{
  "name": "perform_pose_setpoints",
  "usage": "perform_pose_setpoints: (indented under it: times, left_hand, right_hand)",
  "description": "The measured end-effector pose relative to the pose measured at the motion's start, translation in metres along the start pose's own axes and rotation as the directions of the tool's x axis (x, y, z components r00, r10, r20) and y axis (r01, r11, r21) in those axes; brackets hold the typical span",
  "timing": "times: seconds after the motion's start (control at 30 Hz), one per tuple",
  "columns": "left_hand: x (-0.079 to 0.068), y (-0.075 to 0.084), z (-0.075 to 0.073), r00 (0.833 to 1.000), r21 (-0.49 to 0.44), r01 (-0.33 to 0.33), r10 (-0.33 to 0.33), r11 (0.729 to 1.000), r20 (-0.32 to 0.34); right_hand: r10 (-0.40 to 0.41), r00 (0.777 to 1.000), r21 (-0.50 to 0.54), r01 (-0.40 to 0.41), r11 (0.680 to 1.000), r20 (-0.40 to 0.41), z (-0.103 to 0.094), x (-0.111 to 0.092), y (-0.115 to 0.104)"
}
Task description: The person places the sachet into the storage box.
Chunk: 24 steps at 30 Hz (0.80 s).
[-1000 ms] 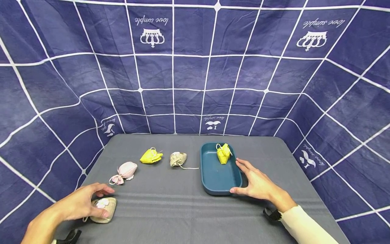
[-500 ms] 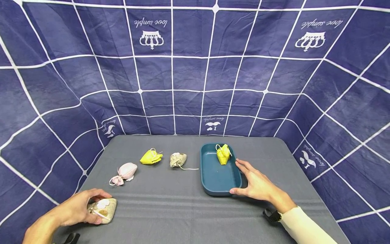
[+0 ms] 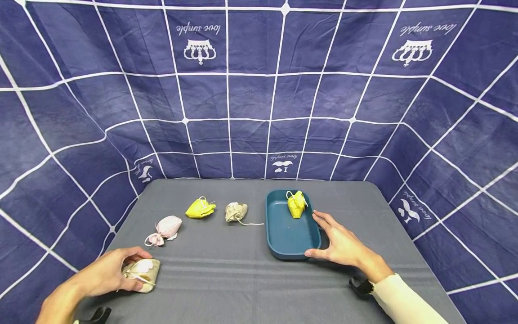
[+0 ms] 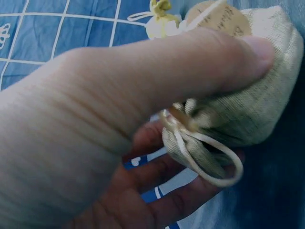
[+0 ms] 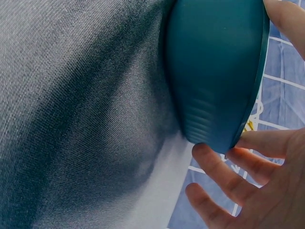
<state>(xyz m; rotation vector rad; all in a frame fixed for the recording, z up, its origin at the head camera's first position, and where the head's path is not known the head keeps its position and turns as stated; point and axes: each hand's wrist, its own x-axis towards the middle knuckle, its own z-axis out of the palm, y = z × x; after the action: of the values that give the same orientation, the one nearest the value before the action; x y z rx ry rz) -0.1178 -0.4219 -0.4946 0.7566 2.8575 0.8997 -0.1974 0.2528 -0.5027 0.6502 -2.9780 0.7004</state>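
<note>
Gripping left hand: beige pouch between thumb and fingers
Right hand: spread wide, touching tray
Tray: yellow pouch inside
Table: pink pouch near left hand

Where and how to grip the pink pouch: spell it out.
Likely best: pinch the pink pouch across its plump body, coming from above. It lies on its side, body exposed, tied neck toward the near left. The left hand, nearest, holds the beige pouch.
</note>
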Motion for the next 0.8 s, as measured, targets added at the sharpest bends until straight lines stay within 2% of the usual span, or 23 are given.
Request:
perform_pose_setpoints:
  times: [0.27,0.53,0.7,0.8]
  left_hand:
    - [0.025,0.022,0.004,0.997,0.077,-0.022,0.028,0.997,-0.076]
    - [0.054,0.054,0.004,0.995,0.104,0.018,-0.008,0.994,-0.099]
    - [0.075,0.070,0.007,0.989,0.106,-0.037,0.052,0.994,-0.141]
    - [0.090,0.079,0.007,0.981,0.117,-0.043,0.064,0.992,-0.181]
  right_hand:
    - [-0.009,1.000,0.003,0.009,1.000,-0.010,0.000,-0.001,0.003]
    - [0.000,1.000,0.009,0.000,1.000,-0.003,0.003,-0.002,0.005]
    - [0.003,1.000,0.013,-0.003,1.000,0.006,0.003,-0.001,0.003]
    - [-0.003,1.000,0.014,0.003,1.000,-0.004,0.003,0.000,0.003]
